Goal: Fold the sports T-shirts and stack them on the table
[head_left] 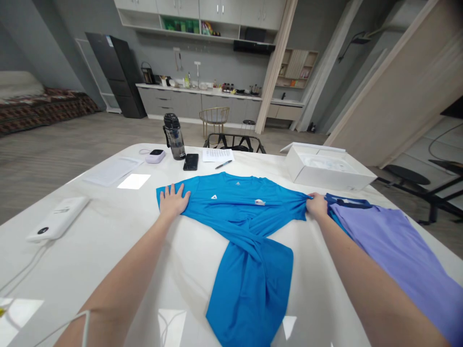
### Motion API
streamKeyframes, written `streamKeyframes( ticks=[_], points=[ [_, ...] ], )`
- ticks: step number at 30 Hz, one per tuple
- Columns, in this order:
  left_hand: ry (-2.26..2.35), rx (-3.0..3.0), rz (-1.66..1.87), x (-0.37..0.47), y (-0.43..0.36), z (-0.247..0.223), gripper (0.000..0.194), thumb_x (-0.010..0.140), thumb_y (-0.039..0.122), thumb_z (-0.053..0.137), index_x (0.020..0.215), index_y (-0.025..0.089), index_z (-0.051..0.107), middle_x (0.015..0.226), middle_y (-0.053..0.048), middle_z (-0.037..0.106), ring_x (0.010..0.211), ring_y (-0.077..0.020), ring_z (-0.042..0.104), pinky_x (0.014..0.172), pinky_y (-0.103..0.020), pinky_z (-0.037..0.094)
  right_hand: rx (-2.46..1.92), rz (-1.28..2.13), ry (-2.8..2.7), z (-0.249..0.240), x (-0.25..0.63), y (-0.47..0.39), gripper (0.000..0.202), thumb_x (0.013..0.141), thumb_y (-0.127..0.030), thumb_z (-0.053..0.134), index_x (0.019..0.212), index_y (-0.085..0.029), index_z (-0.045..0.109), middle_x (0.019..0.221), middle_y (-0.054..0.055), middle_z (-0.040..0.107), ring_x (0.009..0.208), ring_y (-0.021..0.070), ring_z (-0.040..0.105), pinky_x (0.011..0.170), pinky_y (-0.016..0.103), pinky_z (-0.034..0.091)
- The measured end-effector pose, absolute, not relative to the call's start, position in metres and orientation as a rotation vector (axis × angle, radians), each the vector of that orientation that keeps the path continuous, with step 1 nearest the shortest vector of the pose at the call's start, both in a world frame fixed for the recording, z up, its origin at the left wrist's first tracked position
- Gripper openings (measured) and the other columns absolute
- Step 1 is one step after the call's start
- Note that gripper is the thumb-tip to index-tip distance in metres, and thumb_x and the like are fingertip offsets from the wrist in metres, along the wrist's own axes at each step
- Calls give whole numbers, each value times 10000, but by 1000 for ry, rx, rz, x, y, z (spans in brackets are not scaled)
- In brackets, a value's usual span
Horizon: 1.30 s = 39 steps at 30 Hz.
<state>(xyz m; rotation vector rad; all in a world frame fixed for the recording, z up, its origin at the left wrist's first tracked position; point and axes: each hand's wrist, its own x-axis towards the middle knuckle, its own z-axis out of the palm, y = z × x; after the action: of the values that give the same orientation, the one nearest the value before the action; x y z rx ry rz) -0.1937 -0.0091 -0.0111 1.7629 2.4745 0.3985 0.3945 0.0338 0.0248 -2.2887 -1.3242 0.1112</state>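
Observation:
A blue T-shirt (pixel 253 255) lies on the white table (pixel 173 270), its collar toward the far side and its lower part twisted and bunched together below the chest. On the left sleeve, my left hand (pixel 173 200) rests flat with its fingers spread. At the other side my right hand (pixel 317 205) pinches the end of the right sleeve, which is drawn into creases. Just beyond that hand, a purple shirt (pixel 394 241) lies over darker blue clothing (pixel 347 201).
An open white box (pixel 325 173) stands at the back right. Behind the shirt are a water bottle (pixel 174 137), a phone (pixel 191 162), a pen (pixel 224 164) and printed paper (pixel 217 155). A white power bank (pixel 58 221) with a cable lies at left.

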Motion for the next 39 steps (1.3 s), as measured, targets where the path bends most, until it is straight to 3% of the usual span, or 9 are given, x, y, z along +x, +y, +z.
streamKeyframes(
  ticks=[4, 7, 10, 12, 16, 21, 29, 39],
  points=[
    [2477, 1741, 389, -196, -8, -11, 755, 941, 688, 311, 1568, 278, 404, 1671, -106, 272, 1544, -391, 190, 1235, -589, 122, -2409, 55, -1340, 28, 384, 33, 430, 883, -138, 512, 1295, -146, 636, 1124, 237, 684, 1031, 332, 678, 844, 432, 528],
    [2510, 1705, 379, -190, -7, -8, 714, 957, 632, 328, 1562, 263, 415, 1661, -116, 293, 1536, -397, 212, 1225, -619, 127, -2279, -248, -1617, 37, 352, 32, 523, 919, -115, 449, 1439, -137, 507, 1340, 253, 585, 1231, 362, 565, 978, 491, 471],
    [2547, 1838, 444, -165, -4, 0, 670, 996, 488, 307, 1580, 164, 366, 1657, -170, 281, 1536, -374, 225, 1233, -619, 76, -1951, -236, -1991, 39, 306, 33, 495, 979, -159, 390, 1463, -152, 491, 1443, 193, 542, 1332, 310, 484, 1095, 456, 406],
    [2442, 2068, 503, -140, 2, 8, 652, 1014, 425, 282, 1604, 148, 300, 1671, -163, 245, 1548, -329, 209, 1252, -571, 70, -1856, 11, -2188, 33, 274, 36, 472, 1027, -293, 387, 1474, -200, 502, 1500, 137, 519, 1381, 283, 445, 1150, 455, 363],
    [2079, 2158, 250, -94, 23, 15, 605, 1018, 536, 268, 1577, 328, 372, 1681, -50, 256, 1548, -340, 206, 1226, -597, 172, -2078, 305, -2201, 17, 234, 45, 593, 1032, -608, 270, 1563, -370, 384, 1669, 45, 283, 1522, 363, 217, 1156, 730, 156],
    [2128, 2036, 210, -77, 47, 2, 671, 999, 607, 228, 1602, 324, 312, 1693, -31, 212, 1563, -344, 138, 1243, -587, 108, -2145, 316, -2178, 9, 229, 62, 685, 987, -723, 197, 1603, -427, 247, 1706, -1, 145, 1556, 364, 86, 1133, 782, 17],
    [2190, 1998, 282, -72, 72, -4, 694, 995, 591, 208, 1607, 280, 311, 1689, -25, 219, 1564, -299, 162, 1266, -530, 92, -2137, 280, -2170, 9, 233, 89, 730, 973, -745, 185, 1609, -393, 254, 1701, 10, 166, 1552, 344, 116, 1154, 756, 27],
    [2223, 2007, 340, -69, 92, -8, 716, 994, 597, 196, 1603, 244, 328, 1690, -42, 217, 1566, -304, 152, 1262, -552, 94, -2088, 253, -2180, 5, 238, 116, 699, 993, -712, 191, 1607, -386, 266, 1698, 20, 180, 1552, 331, 132, 1154, 755, 24]
  ],
)
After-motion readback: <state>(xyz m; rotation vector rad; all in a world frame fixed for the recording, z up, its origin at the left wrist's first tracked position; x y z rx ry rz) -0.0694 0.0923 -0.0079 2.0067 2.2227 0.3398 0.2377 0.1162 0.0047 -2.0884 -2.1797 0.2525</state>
